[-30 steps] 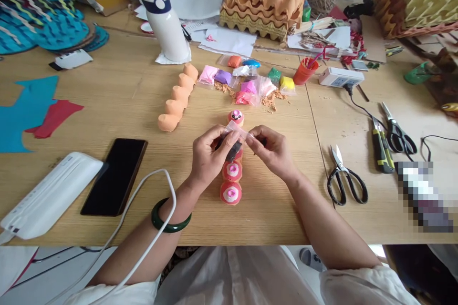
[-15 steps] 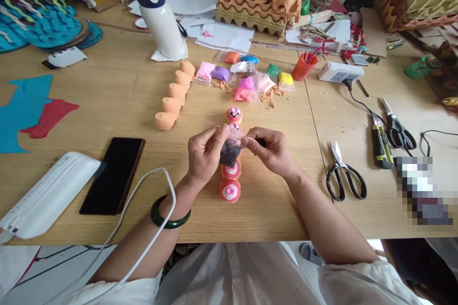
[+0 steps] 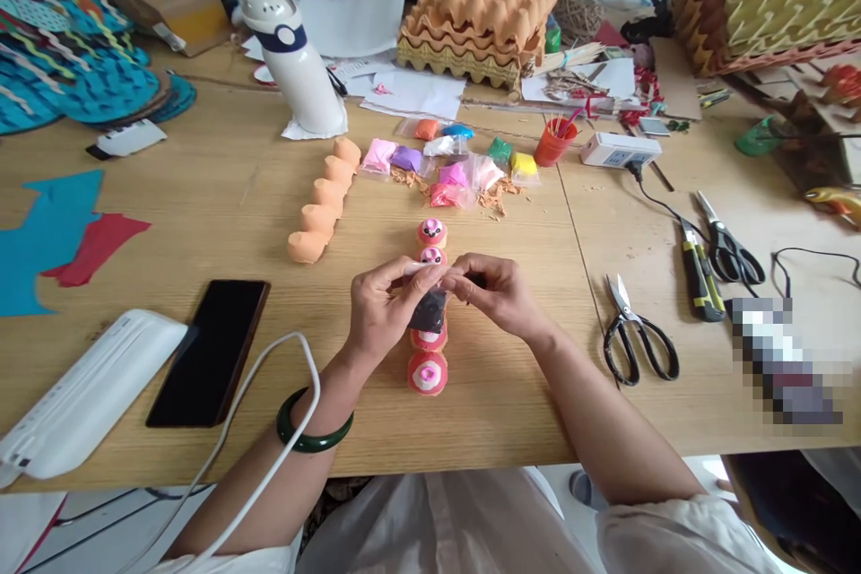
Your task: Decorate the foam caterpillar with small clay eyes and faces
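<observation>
Both hands are closed on a small clear zip bag of black clay (image 3: 426,314), held over a row of decorated egg-carton cups (image 3: 429,374). My left hand (image 3: 380,309) grips the bag's left side, thumb on top. The fingertips of my right hand (image 3: 498,296) pinch its upper right edge. A small black lump (image 3: 477,279) shows at the right hand's curled fingers. The cups are coated pink with white patches and pink bits on top; the far ones carry black facial details. My hands and the bag hide the middle cups.
A plain orange egg-carton strip (image 3: 318,217) lies left of centre. Bags of coloured clay (image 3: 452,172) and a red cup of sticks (image 3: 555,143) are behind. Scissors (image 3: 636,332) and a utility knife (image 3: 700,273) lie right; a phone (image 3: 210,352) and a white cable (image 3: 232,413) left.
The bag has tipped, its top edge now lying flatter between my fingers. My hands have come closer together. The whole view has shifted slightly.
</observation>
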